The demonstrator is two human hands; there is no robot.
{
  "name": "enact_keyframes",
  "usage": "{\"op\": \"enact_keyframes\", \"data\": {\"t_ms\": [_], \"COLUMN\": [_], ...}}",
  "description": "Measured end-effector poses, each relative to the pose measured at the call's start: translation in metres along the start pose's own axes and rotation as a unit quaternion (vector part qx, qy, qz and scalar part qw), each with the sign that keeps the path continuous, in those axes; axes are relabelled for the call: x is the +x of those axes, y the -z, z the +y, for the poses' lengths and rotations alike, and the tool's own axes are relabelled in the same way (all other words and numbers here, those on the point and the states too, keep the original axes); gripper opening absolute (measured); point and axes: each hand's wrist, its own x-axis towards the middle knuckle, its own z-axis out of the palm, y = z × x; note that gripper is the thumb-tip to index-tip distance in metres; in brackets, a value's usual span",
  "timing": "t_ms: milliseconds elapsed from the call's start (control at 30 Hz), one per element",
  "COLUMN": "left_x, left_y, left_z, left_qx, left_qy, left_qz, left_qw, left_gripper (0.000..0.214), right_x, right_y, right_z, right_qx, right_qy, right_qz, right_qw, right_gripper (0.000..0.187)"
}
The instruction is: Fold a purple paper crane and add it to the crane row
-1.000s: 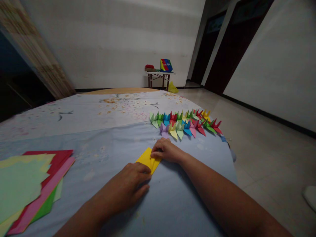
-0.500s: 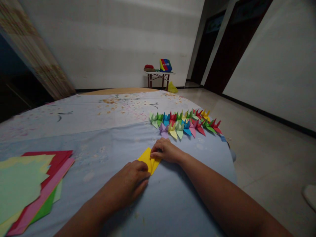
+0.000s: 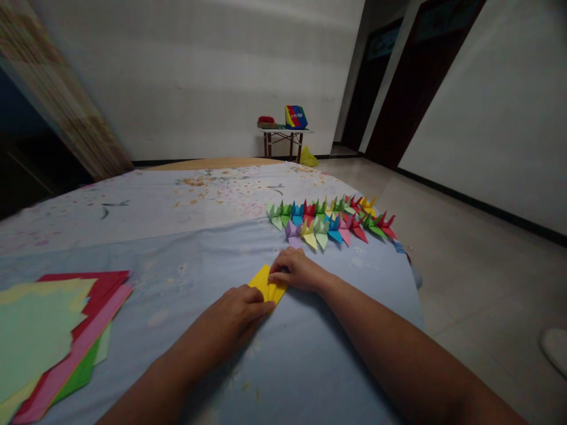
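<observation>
A small folded piece of yellow origami paper lies on the blue cloth in front of me, with a crease line running down its middle. My left hand grips its near corner, thumb and fingers closed on the edge. At the upper right edge, my right hand pinches the same paper with bent fingers. Both hands rest on the table, and they cover parts of the paper. Just beyond my right hand stand folded paper cranes in many colours, set close together in two rows.
A stack of coloured paper sheets lies at the left. Flowered cloth covers the far part of the table. Against the wall, a small table carries a colourful box-shaped bag. The tabletop's right edge drops to a tiled floor.
My left thumb has slid a little to the right across the paper's near corner. My right hand stays pinched at the same place.
</observation>
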Motion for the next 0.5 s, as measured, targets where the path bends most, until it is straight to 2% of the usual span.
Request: {"op": "enact_keyframes", "data": {"t_ms": [500], "left_x": [-0.0014], "left_y": [0.0040], "left_z": [0.0003], "left_qx": [0.003], "left_qy": [-0.002], "left_qz": [-0.024], "left_qw": [1.000], "left_gripper": [0.025], "right_x": [-0.0001], "right_y": [-0.0029], "right_z": [0.0030], "right_qx": [0.008], "right_qy": [0.005], "right_qz": [0.006], "right_qw": [1.000], "right_gripper": [0.016]}}
